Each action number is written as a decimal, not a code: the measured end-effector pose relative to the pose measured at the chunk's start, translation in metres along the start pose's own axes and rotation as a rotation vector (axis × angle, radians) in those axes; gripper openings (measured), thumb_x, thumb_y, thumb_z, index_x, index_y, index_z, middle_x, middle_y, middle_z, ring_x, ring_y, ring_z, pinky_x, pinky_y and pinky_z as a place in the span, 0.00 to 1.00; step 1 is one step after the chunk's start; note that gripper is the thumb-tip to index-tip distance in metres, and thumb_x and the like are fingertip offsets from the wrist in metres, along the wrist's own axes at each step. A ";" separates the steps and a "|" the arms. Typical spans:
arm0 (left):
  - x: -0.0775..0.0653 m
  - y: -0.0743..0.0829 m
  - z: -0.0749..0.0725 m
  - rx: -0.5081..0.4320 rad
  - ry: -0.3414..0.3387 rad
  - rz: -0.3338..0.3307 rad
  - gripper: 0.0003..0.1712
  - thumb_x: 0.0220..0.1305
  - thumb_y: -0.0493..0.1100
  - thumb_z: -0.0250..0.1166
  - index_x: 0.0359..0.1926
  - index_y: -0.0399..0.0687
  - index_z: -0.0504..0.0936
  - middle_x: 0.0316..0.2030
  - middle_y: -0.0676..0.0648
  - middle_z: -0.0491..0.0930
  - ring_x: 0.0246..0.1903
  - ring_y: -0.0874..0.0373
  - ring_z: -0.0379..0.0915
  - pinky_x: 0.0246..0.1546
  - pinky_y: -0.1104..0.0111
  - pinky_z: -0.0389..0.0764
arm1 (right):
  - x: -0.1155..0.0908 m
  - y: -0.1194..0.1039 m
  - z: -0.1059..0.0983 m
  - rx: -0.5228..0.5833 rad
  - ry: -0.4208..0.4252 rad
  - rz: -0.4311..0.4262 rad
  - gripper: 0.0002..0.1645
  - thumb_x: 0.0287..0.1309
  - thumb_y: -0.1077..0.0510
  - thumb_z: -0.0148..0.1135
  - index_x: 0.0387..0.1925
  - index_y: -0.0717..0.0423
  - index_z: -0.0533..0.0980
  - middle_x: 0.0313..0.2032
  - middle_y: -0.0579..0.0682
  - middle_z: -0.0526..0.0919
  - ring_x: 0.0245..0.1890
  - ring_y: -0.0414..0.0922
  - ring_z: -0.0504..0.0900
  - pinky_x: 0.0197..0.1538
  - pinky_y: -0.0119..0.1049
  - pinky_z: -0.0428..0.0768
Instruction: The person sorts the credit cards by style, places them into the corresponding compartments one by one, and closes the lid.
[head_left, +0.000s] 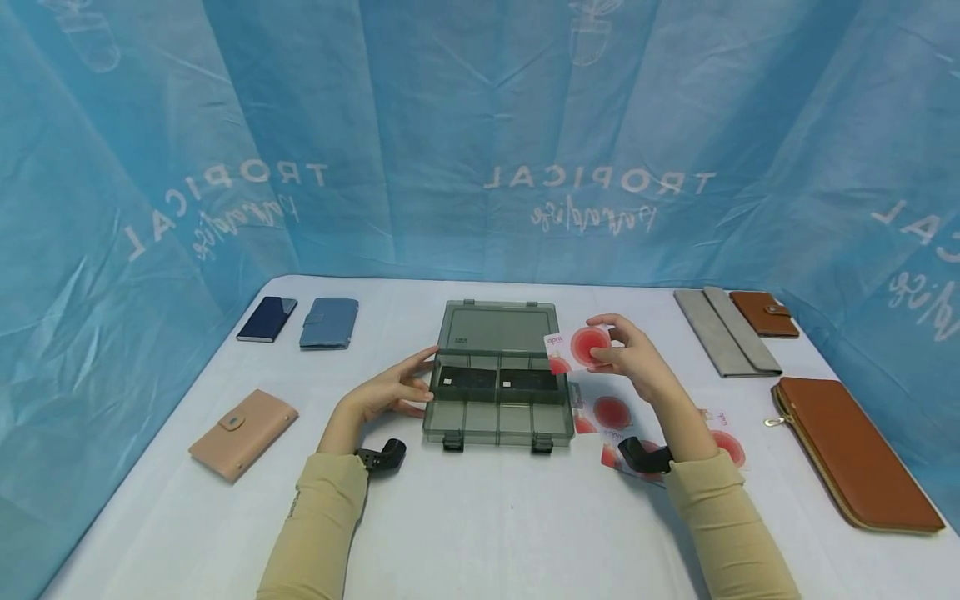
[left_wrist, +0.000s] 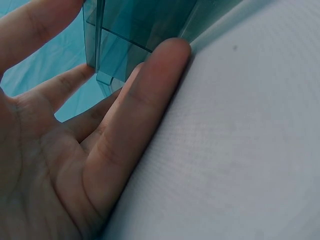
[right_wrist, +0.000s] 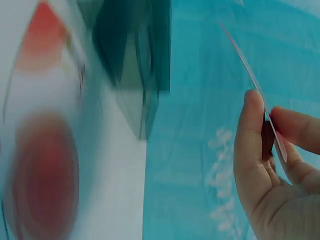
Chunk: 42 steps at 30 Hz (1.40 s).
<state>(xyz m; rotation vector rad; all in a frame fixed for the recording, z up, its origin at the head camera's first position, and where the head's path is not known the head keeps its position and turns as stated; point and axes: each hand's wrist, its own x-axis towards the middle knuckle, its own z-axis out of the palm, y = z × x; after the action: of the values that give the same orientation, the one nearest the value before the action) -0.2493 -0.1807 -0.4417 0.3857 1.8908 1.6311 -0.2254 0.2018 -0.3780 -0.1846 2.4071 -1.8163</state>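
A see-through grey-green compartment box (head_left: 458, 414) lies with its lid (head_left: 495, 323) raised at the back. Dark flat pieces (head_left: 467, 377) sit in its back row of compartments. Along the box's left side, my left hand (head_left: 390, 390) rests with spread fingers (left_wrist: 145, 90) touching the wall near the table. My right hand (head_left: 633, 358) pinches a white card (head_left: 588, 344) with a red circle between thumb and fingers, raised at the box's right back corner. Edge-on in the right wrist view, the card (right_wrist: 245, 60) has a small dark red piece (right_wrist: 268, 140) against it between the fingers.
More red-circle cards (head_left: 612, 412) lie right of the box, partly under my right forearm. Further right are a grey wallet (head_left: 727, 332), a brown snap wallet (head_left: 763, 314) and a brown zip wallet (head_left: 855, 450). On the left lie a tan wallet (head_left: 243, 433), a blue wallet (head_left: 328, 323) and a navy one (head_left: 267, 319).
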 end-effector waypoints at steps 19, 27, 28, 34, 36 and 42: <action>-0.001 -0.001 0.000 -0.013 0.016 -0.007 0.50 0.57 0.34 0.61 0.73 0.58 0.42 0.71 0.38 0.36 0.41 0.56 0.71 0.46 0.51 0.77 | -0.006 -0.019 0.108 -0.338 -0.258 -0.049 0.12 0.61 0.64 0.53 0.46 0.51 0.75 0.29 0.51 0.79 0.28 0.46 0.74 0.33 0.36 0.75; 0.001 -0.002 0.000 -0.014 0.010 -0.002 0.51 0.57 0.34 0.61 0.73 0.57 0.41 0.71 0.37 0.36 0.39 0.56 0.71 0.47 0.50 0.76 | -0.007 -0.010 0.134 -0.500 -0.269 -0.172 0.11 0.57 0.65 0.59 0.43 0.54 0.79 0.36 0.48 0.76 0.26 0.40 0.74 0.30 0.31 0.76; 0.001 -0.002 0.000 -0.011 0.011 -0.005 0.50 0.57 0.34 0.61 0.73 0.57 0.41 0.71 0.37 0.36 0.40 0.56 0.71 0.47 0.49 0.76 | -0.007 -0.008 0.136 -0.524 -0.271 -0.187 0.11 0.57 0.65 0.59 0.43 0.54 0.79 0.36 0.48 0.76 0.27 0.40 0.74 0.30 0.31 0.76; 0.000 -0.003 0.002 -0.001 0.020 -0.016 0.50 0.58 0.34 0.60 0.73 0.57 0.41 0.71 0.37 0.37 0.42 0.55 0.71 0.47 0.49 0.76 | -0.008 -0.004 0.140 -0.637 -0.289 -0.219 0.12 0.58 0.63 0.59 0.44 0.52 0.80 0.38 0.48 0.77 0.35 0.41 0.72 0.37 0.35 0.75; 0.000 -0.002 0.002 0.001 0.021 -0.018 0.50 0.58 0.34 0.60 0.73 0.57 0.41 0.71 0.37 0.37 0.42 0.55 0.71 0.47 0.50 0.76 | -0.010 -0.006 0.139 -0.673 -0.292 -0.218 0.13 0.58 0.61 0.59 0.45 0.51 0.80 0.38 0.48 0.76 0.35 0.41 0.73 0.37 0.35 0.75; 0.000 0.000 0.000 0.004 0.016 -0.011 0.51 0.57 0.34 0.61 0.73 0.57 0.40 0.71 0.36 0.36 0.41 0.56 0.71 0.48 0.51 0.76 | -0.012 -0.012 0.136 -0.785 -0.321 -0.236 0.16 0.59 0.57 0.59 0.50 0.51 0.79 0.40 0.49 0.71 0.28 0.40 0.70 0.29 0.32 0.71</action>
<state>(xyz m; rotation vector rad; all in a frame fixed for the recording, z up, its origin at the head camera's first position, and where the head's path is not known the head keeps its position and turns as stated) -0.2493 -0.1807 -0.4420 0.3644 1.9048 1.6275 -0.1901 0.0721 -0.4034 -0.7810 2.7743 -0.7099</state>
